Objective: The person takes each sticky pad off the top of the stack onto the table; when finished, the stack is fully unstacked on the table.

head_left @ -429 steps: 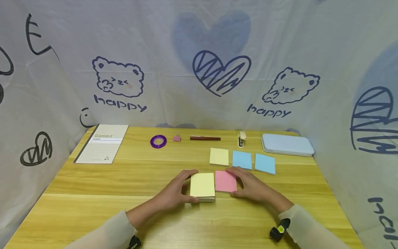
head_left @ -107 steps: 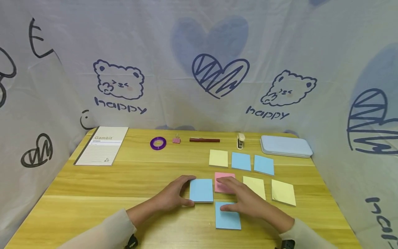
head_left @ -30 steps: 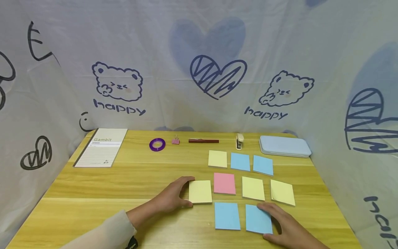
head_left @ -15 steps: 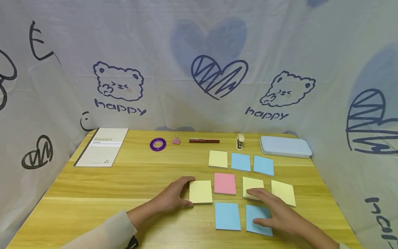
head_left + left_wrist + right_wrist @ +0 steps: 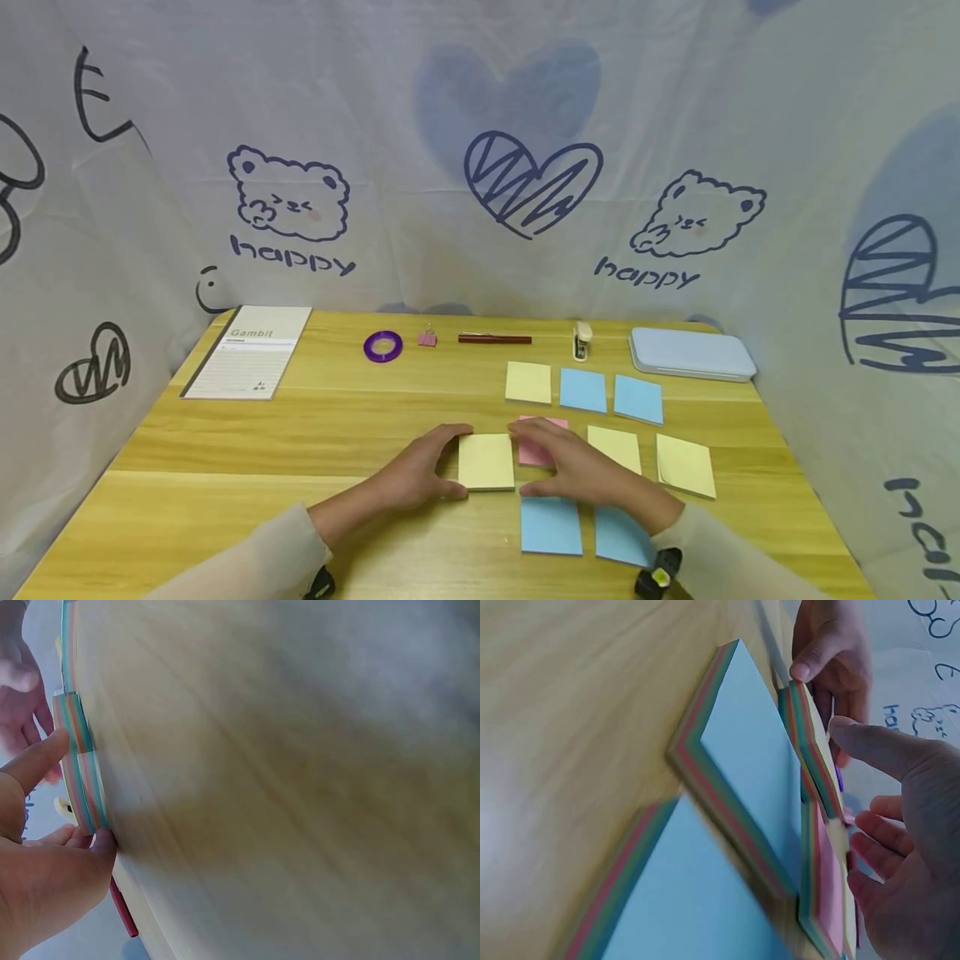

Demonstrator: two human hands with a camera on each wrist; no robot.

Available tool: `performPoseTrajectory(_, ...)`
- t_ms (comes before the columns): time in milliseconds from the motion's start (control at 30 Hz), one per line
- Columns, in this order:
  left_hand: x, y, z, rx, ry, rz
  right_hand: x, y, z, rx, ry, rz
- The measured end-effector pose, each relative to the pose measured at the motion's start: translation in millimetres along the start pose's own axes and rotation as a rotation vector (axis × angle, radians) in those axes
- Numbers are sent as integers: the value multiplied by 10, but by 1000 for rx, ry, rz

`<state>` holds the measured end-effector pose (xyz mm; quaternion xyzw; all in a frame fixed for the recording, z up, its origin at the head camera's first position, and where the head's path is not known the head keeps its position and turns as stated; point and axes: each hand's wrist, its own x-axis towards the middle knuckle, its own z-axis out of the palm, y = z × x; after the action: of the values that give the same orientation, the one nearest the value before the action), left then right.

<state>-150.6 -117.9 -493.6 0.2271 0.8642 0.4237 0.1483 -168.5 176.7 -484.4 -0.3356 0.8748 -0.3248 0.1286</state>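
My left hand [image 5: 412,475] grips a yellow sticky note pad [image 5: 485,462] by its left corners, thumb at the near one, fingers at the far one. In the left wrist view its side shows coloured layers. My right hand [image 5: 581,471] hovers at the pad's right side with thumb and fingers spread apart, partly over a pink sticky note pad [image 5: 530,456]. In the right wrist view the right thumb is close to the yellow pad's edge; contact is unclear. Beneath and beside the right hand lie two blue pads [image 5: 551,527] and two more yellow pads [image 5: 686,467].
Behind these are a yellow pad [image 5: 528,383] and two blue pads [image 5: 582,390]. Along the back lie a notebook [image 5: 247,354], purple tape [image 5: 383,347], a pink binder clip [image 5: 427,338], a pen [image 5: 495,339], a stapler [image 5: 581,342] and a pale blue case [image 5: 692,354].
A blue pad went from the left hand's spot to the front right, exposing yellow there. My right hand let go of it and moved left. Over the longer span, several pads joined the layout.
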Motion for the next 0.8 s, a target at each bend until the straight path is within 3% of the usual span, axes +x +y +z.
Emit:
performPoseTrajectory(267, 13, -16, -16, -3, -14, -8, 244, -44, 161, -62, -56, -4)
performPoseTrajectory(800, 13, -19, -19, -5, -21, 2, 255, -70, 224, -113, -26, -8)
